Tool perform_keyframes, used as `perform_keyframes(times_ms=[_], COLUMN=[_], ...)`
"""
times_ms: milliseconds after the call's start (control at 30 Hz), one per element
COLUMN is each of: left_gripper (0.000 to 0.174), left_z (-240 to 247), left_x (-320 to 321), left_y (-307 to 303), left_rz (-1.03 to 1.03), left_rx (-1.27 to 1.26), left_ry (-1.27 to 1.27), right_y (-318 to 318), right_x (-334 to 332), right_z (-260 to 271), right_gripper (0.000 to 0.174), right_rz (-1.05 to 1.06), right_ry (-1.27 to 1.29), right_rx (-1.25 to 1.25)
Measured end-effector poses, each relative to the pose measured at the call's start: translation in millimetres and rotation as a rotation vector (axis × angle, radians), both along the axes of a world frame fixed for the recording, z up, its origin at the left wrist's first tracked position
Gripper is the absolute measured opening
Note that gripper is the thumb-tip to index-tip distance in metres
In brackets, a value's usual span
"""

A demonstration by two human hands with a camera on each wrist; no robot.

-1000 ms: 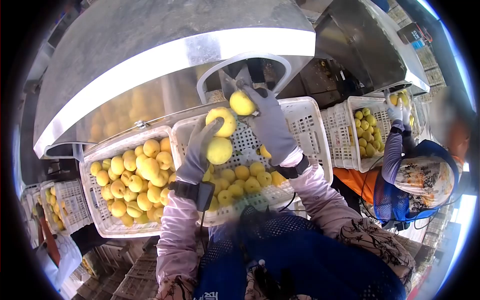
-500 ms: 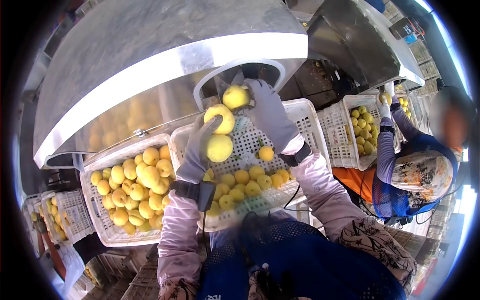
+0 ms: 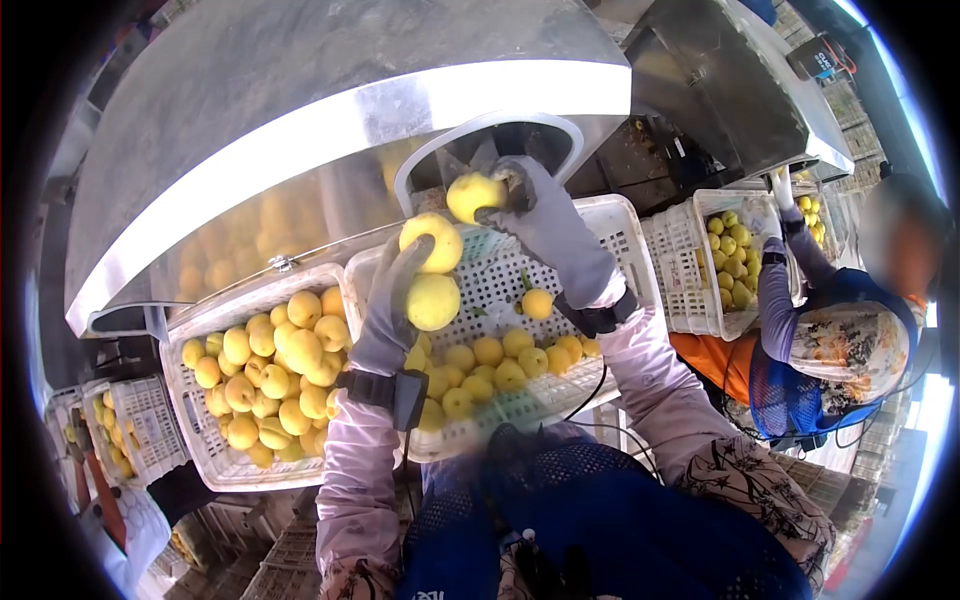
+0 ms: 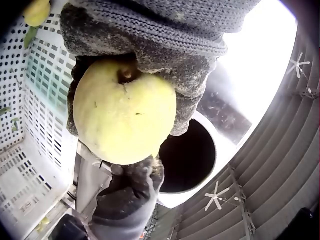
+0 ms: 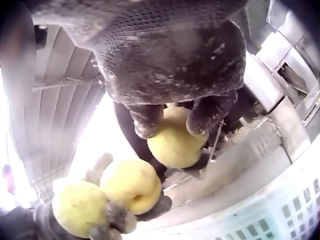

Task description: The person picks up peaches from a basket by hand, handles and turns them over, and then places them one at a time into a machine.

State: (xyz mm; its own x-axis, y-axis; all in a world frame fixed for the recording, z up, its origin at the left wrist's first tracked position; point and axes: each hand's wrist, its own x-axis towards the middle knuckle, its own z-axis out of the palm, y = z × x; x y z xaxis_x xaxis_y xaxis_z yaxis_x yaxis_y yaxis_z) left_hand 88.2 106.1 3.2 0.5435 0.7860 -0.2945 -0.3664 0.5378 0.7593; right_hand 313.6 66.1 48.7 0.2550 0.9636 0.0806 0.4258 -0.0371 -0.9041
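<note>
My gloved left hand (image 3: pixel 388 300) holds two yellow peaches, one above the other. The upper peach (image 3: pixel 431 243) sits against the thumb, and the lower peach (image 3: pixel 433 303) lies by the palm. In the left wrist view a pale peach (image 4: pixel 125 112) fills the grip, its stem hollow showing. My gloved right hand (image 3: pixel 548 225) pinches a third peach (image 3: pixel 476 198) between thumb and fingers, just above the left hand's fruit and before a grey-rimmed round opening (image 3: pixel 400 180). Below both hands is a white perforated crate (image 3: pixel 625 240) with several peaches (image 3: pixel 480 378) along its near side.
A fuller crate of peaches (image 3: pixel 280 370) stands to the left. A large metal housing (image 3: pixel 330 60) rises ahead. One loose peach (image 3: pixel 537 303) lies mid-crate with leaves beside it. At right, another person (image 3: pixel 830 340) works over a crate (image 3: pixel 690 270).
The right hand's fingers have shifted round its peach, which has moved slightly left. The loose peach, partly covered by that hand earlier, now shows fully. The left hand still holds its two peaches.
</note>
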Motion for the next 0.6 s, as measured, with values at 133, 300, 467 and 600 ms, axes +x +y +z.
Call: perform_keyframes(times_ms=[133, 300, 467, 600], left_gripper=[0.048, 0.048, 0.048, 0.048], left_z=[7.2, 5.8, -0.4, -25.6], left_x=[3.4, 2.3, -10.9, -15.5], left_y=[1.2, -0.7, -6.3, -24.8], left_rz=[-0.024, -0.053, -0.165, -0.075], left_rx=[-0.033, 0.016, -0.02, 0.01], left_ry=[-0.029, 0.013, 0.021, -0.06], right_y=[-1.7, -5.6, -19.1, -32.5], right_x=[10.9, 3.7, -7.3, -8.8], right_z=[-13.0, -9.5, -2.4, -12.4], right_gripper=[0.062, 0.08, 0.082, 0.084], right_rz=[0.036, 0.068, 0.142, 0.159], right_ry=[0.479, 0.203, 0.202, 0.155], right_rx=[-0.14, -0.151, -0.122, -0.146])
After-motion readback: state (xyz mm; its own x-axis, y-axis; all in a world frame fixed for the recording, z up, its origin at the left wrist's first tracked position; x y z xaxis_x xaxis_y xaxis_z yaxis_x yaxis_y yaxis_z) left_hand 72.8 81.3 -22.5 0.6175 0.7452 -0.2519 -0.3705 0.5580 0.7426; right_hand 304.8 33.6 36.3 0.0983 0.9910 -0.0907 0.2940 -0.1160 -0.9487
